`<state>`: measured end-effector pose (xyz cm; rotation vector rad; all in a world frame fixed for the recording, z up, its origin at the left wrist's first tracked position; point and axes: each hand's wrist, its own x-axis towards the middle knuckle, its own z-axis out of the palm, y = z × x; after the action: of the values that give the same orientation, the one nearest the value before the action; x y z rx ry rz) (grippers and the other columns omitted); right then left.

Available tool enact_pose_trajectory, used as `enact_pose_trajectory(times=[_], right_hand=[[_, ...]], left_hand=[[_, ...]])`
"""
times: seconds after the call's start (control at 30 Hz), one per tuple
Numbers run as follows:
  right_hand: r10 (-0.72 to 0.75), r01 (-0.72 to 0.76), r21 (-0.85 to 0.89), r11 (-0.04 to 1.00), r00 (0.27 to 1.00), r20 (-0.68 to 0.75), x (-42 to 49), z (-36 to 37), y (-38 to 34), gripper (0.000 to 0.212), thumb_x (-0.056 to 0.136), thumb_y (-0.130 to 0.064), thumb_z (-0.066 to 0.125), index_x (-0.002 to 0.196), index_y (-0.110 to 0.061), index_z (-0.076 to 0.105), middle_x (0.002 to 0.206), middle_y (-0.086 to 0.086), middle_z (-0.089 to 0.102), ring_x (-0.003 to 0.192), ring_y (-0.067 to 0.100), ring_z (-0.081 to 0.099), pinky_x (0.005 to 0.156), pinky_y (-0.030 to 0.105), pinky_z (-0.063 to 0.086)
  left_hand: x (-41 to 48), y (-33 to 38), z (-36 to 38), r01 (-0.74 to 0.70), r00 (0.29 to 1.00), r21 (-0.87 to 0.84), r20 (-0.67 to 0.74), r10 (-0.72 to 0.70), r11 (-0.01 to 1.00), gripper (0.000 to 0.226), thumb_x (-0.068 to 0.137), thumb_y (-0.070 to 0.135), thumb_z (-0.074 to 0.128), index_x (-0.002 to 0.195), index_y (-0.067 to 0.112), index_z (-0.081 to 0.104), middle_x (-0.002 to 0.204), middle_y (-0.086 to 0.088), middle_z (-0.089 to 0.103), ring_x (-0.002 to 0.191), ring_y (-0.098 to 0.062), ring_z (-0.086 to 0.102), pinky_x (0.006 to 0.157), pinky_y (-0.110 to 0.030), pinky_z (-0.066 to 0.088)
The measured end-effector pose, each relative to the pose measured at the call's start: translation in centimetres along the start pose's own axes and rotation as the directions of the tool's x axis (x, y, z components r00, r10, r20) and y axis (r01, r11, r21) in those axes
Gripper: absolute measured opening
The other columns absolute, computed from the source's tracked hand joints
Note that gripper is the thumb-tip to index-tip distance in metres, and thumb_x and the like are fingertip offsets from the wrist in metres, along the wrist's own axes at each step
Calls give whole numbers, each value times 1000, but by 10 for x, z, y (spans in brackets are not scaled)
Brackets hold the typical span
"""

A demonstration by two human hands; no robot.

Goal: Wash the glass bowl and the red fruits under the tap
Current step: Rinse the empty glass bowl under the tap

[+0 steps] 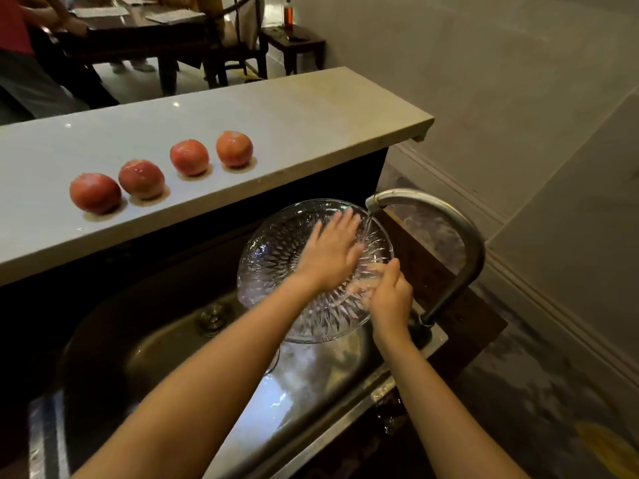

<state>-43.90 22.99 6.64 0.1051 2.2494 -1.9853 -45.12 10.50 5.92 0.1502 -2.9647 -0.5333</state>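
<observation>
A cut-glass bowl (273, 250) is held tilted over the steel sink (166, 344), right under the spout of the curved tap (460, 233), where water runs onto its rim. My right hand (390, 299) grips the bowl's near right rim. My left hand (332, 250) lies flat inside the bowl, fingers spread. Several red fruits stand in a row on the white counter (294, 115) behind the sink, among them one at the left end (95, 192) and one at the right end (234, 149), each on a wet patch.
The sink drain (212, 318) lies left of the bowl. Behind the counter are a dark wooden table (138, 32) with papers, a chair, a small side table (294, 43) with a bottle, and a person at the far left. A plain wall is on the right.
</observation>
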Motion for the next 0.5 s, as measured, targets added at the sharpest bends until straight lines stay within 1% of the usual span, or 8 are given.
enact_pose_trajectory(times=[0.1,0.13,0.23,0.27,0.33,0.37,0.43,0.5], right_hand=[[21,-21,11,1000,1000,-17,3,-1,-2,48,100,-38,24,90,-10,62,47,-4,58,38,4,50,45,22,36],[18,-18,23,1000,1000,-20,5,0,-2,49,100,-38,24,93,-7,62,50,-4,58,38,4,48,45,23,35],[3,-1,34,999,998,-58,15,1,-4,48,101,-37,24,94,-7,61,72,16,64,49,12,48,50,26,35],[-8,9,20,1000,997,-72,19,2,-4,47,101,-37,24,90,-10,60,77,19,64,52,15,48,51,28,36],[-31,28,-29,999,995,-91,27,5,-4,45,101,-38,23,81,-17,58,77,19,63,56,20,51,54,32,39],[-33,28,-51,998,994,-101,31,8,-4,45,101,-38,23,79,-18,57,76,18,63,60,23,53,57,35,41],[-15,8,-64,998,994,-113,38,14,-4,45,100,-39,23,76,-19,56,77,18,64,67,26,55,64,39,43],[14,-20,-62,998,995,-98,40,20,-2,46,100,-40,23,77,-17,56,76,19,67,66,26,55,67,41,44]], left_hand=[[14,-20,-6,-69,998,1,11,69,998,58,95,52,16,147,28,4,158,8,-1,145,-10,-4,118,-38,-4],[13,-29,-6,-61,998,4,1,61,998,59,95,53,15,147,28,4,158,7,0,145,-10,-3,118,-38,-4],[-12,-62,-6,115,993,33,-6,-115,993,60,95,52,16,148,25,4,158,4,0,145,-11,-3,116,-36,-6],[-27,-70,-6,155,988,64,14,-156,986,61,96,51,17,148,24,4,158,3,1,145,-12,-2,116,-36,-6],[-61,-75,-2,171,982,74,63,-176,983,63,95,53,19,148,22,4,157,2,-2,145,-13,-3,116,-36,-9],[-78,-70,0,144,985,46,87,-147,989,64,94,54,20,148,23,3,155,3,-6,145,-14,-5,115,-35,-11],[-103,-52,4,2,993,-12,115,-1,1000,64,93,56,23,147,27,4,152,6,-10,145,-12,-7,114,-32,-15],[-114,-33,4,-145,981,-62,123,152,988,65,91,57,32,147,31,13,153,12,-1,144,-7,-3,116,-28,-10]])
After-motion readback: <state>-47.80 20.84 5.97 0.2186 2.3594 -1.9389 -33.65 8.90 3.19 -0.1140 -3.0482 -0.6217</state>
